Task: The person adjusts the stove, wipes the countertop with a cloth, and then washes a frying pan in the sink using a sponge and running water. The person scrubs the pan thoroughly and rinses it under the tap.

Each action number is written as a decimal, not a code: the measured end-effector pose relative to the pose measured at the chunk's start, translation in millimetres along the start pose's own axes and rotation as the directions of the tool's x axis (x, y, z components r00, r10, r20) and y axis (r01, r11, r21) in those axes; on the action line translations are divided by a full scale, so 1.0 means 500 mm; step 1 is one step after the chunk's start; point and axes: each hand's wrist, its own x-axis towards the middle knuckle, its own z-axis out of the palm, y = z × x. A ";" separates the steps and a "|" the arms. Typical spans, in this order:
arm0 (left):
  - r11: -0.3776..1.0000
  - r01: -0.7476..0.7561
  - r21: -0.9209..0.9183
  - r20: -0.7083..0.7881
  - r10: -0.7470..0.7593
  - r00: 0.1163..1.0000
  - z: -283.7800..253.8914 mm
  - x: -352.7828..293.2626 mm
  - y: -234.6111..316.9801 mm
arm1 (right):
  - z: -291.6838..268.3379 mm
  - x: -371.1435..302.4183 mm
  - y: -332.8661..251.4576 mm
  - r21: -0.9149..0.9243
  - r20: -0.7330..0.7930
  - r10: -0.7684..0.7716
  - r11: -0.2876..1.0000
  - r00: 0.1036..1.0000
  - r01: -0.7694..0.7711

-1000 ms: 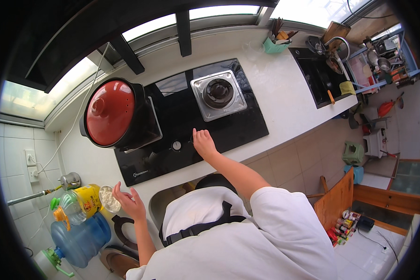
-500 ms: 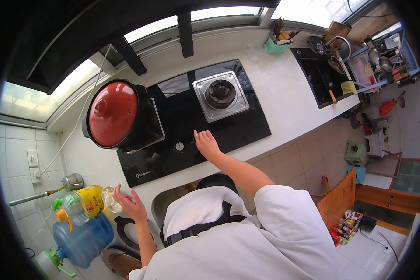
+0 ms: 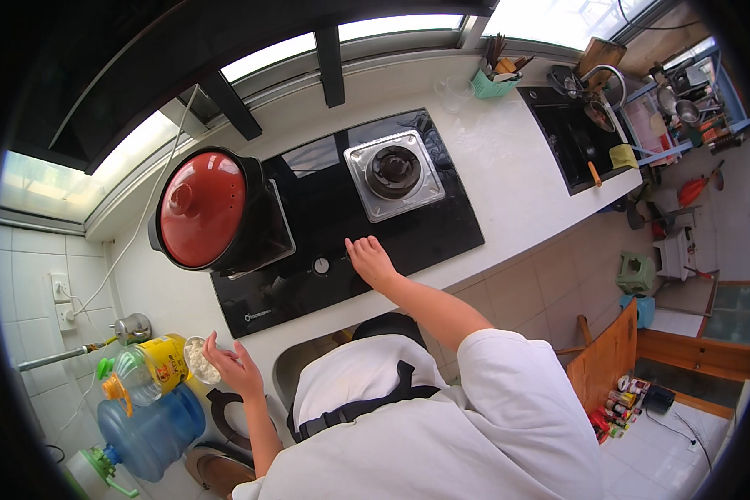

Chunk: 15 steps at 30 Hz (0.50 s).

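Note:
My right hand (image 3: 371,260) rests on the front of the black glass gas hob (image 3: 329,217). Its fingers are bent together around a control knob that they almost wholly cover. Another round knob (image 3: 321,265) shows just left of it. My left hand (image 3: 238,372) is palm down, with fingers apart, over the right edge of a white bowl (image 3: 202,362) of whitish grains or powder; whether it touches the bowl is unclear. A black pot with a red domed lid (image 3: 198,210) stands on the left burner. The right burner (image 3: 393,172) has no pot.
Left of the bowl are a yellow-labelled oil bottle (image 3: 146,371), a large blue water bottle (image 3: 152,429) and a small metal pot (image 3: 131,327). Toward the right, a green utensil holder (image 3: 493,83) stands near the black sink (image 3: 571,137). The counter edge runs before me.
The whole view has shifted down very slightly. Both hands keep their places, the right at the hob front and the left by the bowl.

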 end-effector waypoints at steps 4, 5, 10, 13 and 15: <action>1.000 0.003 0.004 0.003 -0.003 1.000 -0.001 0.003 0.002 | -0.001 0.000 0.001 0.011 0.018 0.000 1.000 1.000 0.000; 1.000 0.000 0.002 0.001 0.000 1.000 -0.001 0.003 0.003 | -0.001 0.000 0.002 0.016 0.016 -0.003 1.000 1.000 0.003; 1.000 -0.007 0.011 0.000 0.007 1.000 -0.002 0.006 0.000 | 0.000 0.000 0.007 0.041 -0.019 -0.020 0.999 1.000 0.021; 1.000 -0.005 0.014 -0.008 0.005 1.000 -0.005 0.008 0.001 | 0.001 0.000 0.011 0.045 -0.018 -0.045 0.998 0.999 0.045; 1.000 -0.001 0.009 -0.014 0.001 1.000 -0.005 0.008 -0.004 | 0.001 0.001 0.011 0.038 0.011 -0.061 0.997 0.998 0.060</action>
